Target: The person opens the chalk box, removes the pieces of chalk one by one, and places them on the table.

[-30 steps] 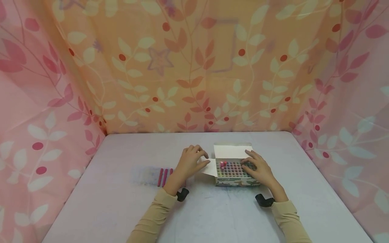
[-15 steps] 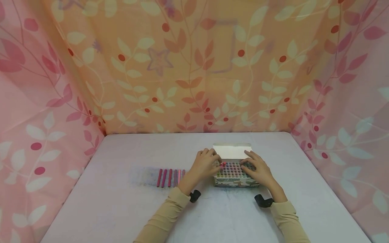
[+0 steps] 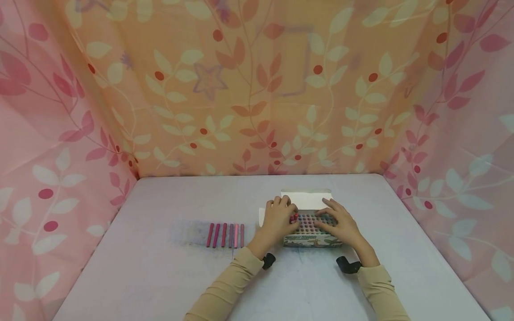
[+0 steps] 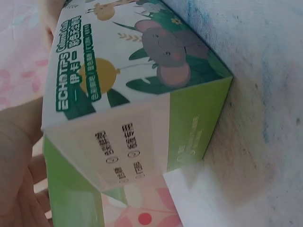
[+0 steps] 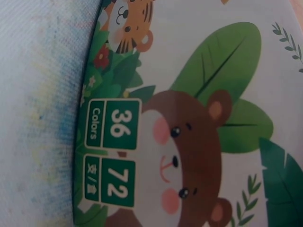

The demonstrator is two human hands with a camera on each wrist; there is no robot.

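Observation:
In the head view a chalk box (image 3: pixel 312 241) stands on the table, packed with rows of coloured chalk sticks (image 3: pixel 309 224). My left hand (image 3: pixel 277 219) is over the box's left end, thumb and index finger curled about the red end of a chalk stick (image 3: pixel 296 216) that pokes above the rest. My right hand (image 3: pixel 341 221) lies over the right end, thumb and fingers spread across the chalk tops. The left wrist view has the left hand (image 4: pixel 16 165) behind the box's green side flap (image 4: pixel 73 201). Only the box's printed front (image 5: pixel 189 142) fills the right wrist view.
Several pink, red and purple chalk sticks (image 3: pixel 224 235) lie in a row on the table (image 3: pixel 140 267), left of the box. The box's white lid (image 3: pixel 307 199) is raised at the back. Floral curtains (image 3: pixel 257 89) enclose the table's back and sides.
My left hand has moved right, from beside the left flap onto the raised chalk ends, and its thumb and index finger have closed in. My right hand has stayed nearly still.

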